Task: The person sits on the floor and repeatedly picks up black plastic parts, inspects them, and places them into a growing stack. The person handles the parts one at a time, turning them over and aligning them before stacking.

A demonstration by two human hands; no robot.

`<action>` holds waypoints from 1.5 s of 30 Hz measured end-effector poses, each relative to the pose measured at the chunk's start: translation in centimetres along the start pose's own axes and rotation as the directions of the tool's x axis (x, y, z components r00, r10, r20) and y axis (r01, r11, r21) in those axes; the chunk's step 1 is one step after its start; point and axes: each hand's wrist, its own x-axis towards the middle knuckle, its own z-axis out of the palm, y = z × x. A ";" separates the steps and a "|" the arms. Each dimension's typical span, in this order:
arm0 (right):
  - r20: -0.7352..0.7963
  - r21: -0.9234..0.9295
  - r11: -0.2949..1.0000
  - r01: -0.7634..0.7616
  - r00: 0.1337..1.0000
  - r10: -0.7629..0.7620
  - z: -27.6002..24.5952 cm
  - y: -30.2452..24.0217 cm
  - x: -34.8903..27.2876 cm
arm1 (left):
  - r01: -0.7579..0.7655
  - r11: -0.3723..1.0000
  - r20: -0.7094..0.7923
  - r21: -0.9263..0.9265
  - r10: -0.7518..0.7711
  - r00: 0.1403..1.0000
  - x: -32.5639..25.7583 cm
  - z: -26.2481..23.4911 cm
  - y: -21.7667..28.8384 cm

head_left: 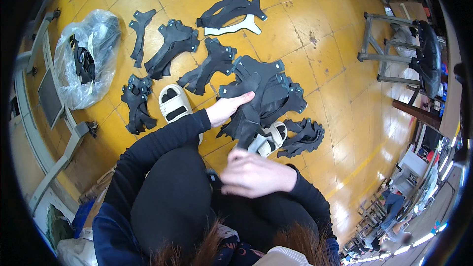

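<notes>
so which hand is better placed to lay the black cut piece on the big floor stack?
Probably left: the left hand already grips the flat black cut piece right over the big stack of black pieces. The right hand sits back at the lap.

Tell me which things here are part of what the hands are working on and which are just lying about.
In hand:
- left hand on a black cut piece
- right hand at that piece's lower end
- sorted black piles on the yellow floor

Lying about:
- plastic bag
- metal stools
- grey frame
</notes>
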 end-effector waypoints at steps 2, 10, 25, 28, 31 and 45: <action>0.026 0.307 0.942 0.132 0.989 -0.147 -0.6 -1.4 -0.5 | -0.014 1.000 -0.046 0.019 0.015 0.999 -0.3 -0.8 0.5; -0.552 0.555 0.831 -0.036 0.732 0.400 -3.2 0.4 -5.1 | 0.072 0.987 -0.093 0.140 -0.060 0.994 -0.6 -2.4 -0.6; -0.634 0.732 0.682 -0.009 0.356 0.686 -0.6 5.7 -1.5 | -0.004 0.988 0.160 0.154 -0.021 0.987 -1.6 -3.1 -1.0; -0.512 0.837 0.545 0.046 0.415 0.752 -0.6 5.2 -1.5 | 0.014 0.988 0.069 0.151 -0.024 0.997 -1.9 -1.9 -0.1; -0.390 0.918 0.380 0.112 0.429 0.815 -0.3 5.8 -1.6 | -0.077 0.983 0.030 0.169 0.073 0.997 -2.0 -0.9 0.6; -0.385 0.912 0.402 0.079 0.501 0.775 1.5 5.6 -0.4 | -0.226 0.945 0.014 0.235 0.230 0.973 -2.1 -1.0 1.1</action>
